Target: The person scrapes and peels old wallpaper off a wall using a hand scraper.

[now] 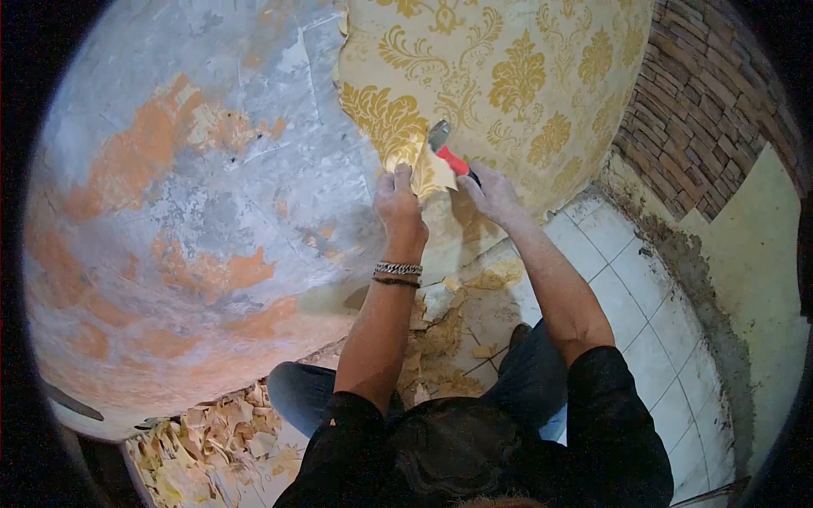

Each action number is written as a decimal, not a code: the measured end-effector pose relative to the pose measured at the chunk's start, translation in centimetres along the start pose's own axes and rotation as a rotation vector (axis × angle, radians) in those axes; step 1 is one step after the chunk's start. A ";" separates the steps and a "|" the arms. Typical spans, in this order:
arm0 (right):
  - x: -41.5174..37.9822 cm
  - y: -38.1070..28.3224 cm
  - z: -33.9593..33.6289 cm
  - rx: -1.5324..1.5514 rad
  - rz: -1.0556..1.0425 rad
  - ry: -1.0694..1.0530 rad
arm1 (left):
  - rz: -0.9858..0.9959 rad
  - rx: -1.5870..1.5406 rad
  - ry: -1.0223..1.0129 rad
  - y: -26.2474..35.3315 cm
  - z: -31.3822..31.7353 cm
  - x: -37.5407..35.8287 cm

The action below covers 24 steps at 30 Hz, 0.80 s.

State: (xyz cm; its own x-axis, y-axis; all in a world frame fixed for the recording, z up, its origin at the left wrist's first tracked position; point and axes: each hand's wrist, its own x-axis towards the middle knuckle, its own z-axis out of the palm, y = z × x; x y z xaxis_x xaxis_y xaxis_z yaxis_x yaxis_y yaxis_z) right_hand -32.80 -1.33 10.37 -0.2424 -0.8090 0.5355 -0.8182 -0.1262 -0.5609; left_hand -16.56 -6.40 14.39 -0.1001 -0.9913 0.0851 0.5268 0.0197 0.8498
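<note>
Gold-patterned wallpaper (518, 72) covers the wall ahead, its torn left edge meeting bare grey and orange plaster (195, 169). My left hand (400, 199), with bracelets at the wrist, pinches a loose flap (436, 176) of this paper. To its right, my right hand (491, 193) is closed round the dark end of a scraper (453, 159) with a red handle. The scraper's metal blade lies against the paper just above the flap. My right palm is turned away, and part of the handle is hidden in it.
Torn paper scraps (212, 440) are heaped on the floor at the lower left, and more scraps (440, 347) lie between my knees. White floor tiles (635, 279) run along the right. Beyond them stands a wall with brick-patterned covering (699, 102).
</note>
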 end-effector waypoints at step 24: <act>0.2 0.6 -1.0 -0.067 0.038 -0.094 | -0.047 -0.040 -0.141 1.5 -0.3 -1.3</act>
State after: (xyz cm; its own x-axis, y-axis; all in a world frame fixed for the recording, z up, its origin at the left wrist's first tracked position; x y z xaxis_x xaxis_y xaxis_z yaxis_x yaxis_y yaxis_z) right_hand -33.87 -1.00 10.84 -0.2265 -0.8630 0.4515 -0.8429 -0.0586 -0.5348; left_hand -15.42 -5.16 15.44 -0.2414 -0.9629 0.1203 0.5517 -0.0342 0.8333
